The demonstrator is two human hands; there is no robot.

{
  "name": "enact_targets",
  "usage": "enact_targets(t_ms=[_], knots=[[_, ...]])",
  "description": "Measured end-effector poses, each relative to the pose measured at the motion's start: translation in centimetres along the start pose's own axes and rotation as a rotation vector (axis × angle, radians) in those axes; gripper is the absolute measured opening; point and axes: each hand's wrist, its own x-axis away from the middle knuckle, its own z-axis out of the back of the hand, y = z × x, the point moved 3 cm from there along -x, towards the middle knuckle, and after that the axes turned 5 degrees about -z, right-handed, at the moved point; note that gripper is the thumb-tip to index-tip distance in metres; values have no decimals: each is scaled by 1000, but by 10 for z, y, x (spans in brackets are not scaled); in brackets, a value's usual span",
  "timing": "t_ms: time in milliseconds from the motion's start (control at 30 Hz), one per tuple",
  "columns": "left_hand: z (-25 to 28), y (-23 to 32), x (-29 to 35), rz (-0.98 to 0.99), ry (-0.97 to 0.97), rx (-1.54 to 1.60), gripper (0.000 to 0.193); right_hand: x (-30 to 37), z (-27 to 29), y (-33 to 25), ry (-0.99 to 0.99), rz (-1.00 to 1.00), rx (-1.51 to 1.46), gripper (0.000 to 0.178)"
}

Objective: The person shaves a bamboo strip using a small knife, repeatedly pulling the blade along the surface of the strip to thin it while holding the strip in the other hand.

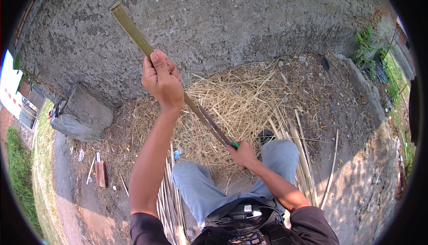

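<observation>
My left hand (162, 78) is closed around a long, flat greenish bamboo strip (133, 30), raised in front of the wall. The strip slants from upper left down toward my right knee. Lower down, my right hand (244, 153) grips a knife whose dark, narrow blade (216, 128) lies along the strip's lower part. A bit of green shows at the knife's handle (235, 144); the fingers cover the rest. Where the strip's lower end stops is hidden near the right hand. Beneath both hands spreads a heap of pale bamboo shavings (223, 98).
A rough grey wall (232, 18) rises ahead. Split bamboo strips lie in bundles beside my left leg (168, 205) and right leg (305, 165). A concrete block (87, 113) stands at the left, with a brick (100, 173) near it. Green plants (366, 51) grow at far right.
</observation>
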Motion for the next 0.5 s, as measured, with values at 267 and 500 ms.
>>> enact_targets(t_ms=[267,500], knots=[[28,-2,-7,12,61,17,32,-68,-55,135,81,-21,470,37],[47,16,-6,184,-79,142,28,-48,-26,95,39,-173,254,45]])
